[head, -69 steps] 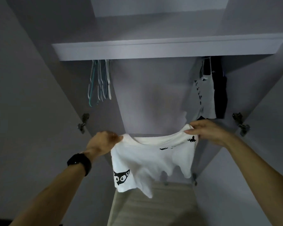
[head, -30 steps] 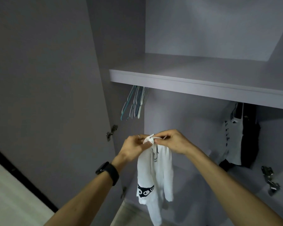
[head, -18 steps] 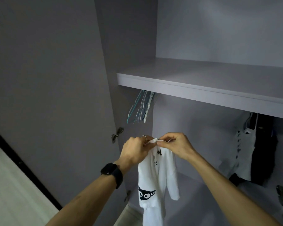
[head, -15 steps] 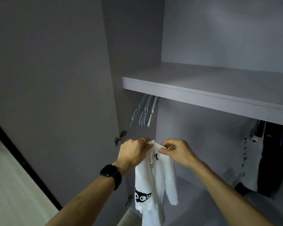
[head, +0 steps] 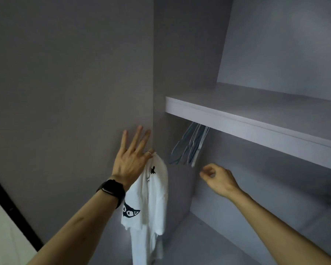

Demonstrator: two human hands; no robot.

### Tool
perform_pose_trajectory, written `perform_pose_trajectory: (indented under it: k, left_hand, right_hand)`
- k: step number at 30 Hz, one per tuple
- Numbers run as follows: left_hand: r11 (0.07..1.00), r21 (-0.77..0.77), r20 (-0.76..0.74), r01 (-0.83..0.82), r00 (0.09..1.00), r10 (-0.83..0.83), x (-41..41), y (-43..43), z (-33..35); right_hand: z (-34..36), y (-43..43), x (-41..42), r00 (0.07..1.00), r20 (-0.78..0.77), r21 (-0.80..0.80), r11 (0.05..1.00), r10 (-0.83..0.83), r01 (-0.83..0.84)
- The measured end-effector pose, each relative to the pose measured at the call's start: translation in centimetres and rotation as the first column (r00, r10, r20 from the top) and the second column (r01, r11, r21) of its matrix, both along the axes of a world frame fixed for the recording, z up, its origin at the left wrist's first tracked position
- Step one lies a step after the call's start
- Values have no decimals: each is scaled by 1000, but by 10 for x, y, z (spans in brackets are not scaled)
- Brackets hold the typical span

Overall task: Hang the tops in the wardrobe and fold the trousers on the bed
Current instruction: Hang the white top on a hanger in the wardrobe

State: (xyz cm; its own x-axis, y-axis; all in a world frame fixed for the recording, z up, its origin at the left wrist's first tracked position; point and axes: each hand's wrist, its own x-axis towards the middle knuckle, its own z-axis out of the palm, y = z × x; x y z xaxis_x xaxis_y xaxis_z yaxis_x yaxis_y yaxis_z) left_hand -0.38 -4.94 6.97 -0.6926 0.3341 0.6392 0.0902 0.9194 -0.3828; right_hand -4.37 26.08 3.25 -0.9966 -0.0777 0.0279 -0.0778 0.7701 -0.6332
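The left hand (head: 131, 161) is raised, four fingers (head: 136, 138) spread straight before the wardrobe door (head: 65, 92), one black watch (head: 112, 190) worn at its wrist; one white top (head: 151, 197) is hung from its grip, apparently pinched by the hidden thumb, below the left end of the single shelf (head: 237, 119); the right hand (head: 218, 178) is held out empty, grip loosely curled, just below one bunch of hangers (head: 189, 148), too overlapped to be counted, under the shelf's front edge.
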Motion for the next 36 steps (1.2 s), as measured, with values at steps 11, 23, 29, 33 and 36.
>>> perform_pose_trajectory:
  k: [11,23,29,33,36]
  left_hand:
    - [966,-259,-364,-21,928,-77,-53,-58,-45]
    - [973,-232,-307,-12,950,-62,-50,-51,-57]
    - [938,-334,-410,-87,910,-62,-40,-44,-52]
    - [941,-334,-411,-46,906,-102,-44,-47,-50]
    - [946,-323,-430,-36,896,-113,-48,-51,-51]
  right_hand:
    - [-68,-60,-114,944,-37,-347,890,-329,297]
    - [-56,-41,-87,924,-39,-473,822,-380,318]
    - [-15,-38,-81,936,-18,-448,840,-352,307]
    - [2,-34,-79,949,32,-323,896,-312,305]
    - [8,-32,-76,960,45,-188,941,-278,281]
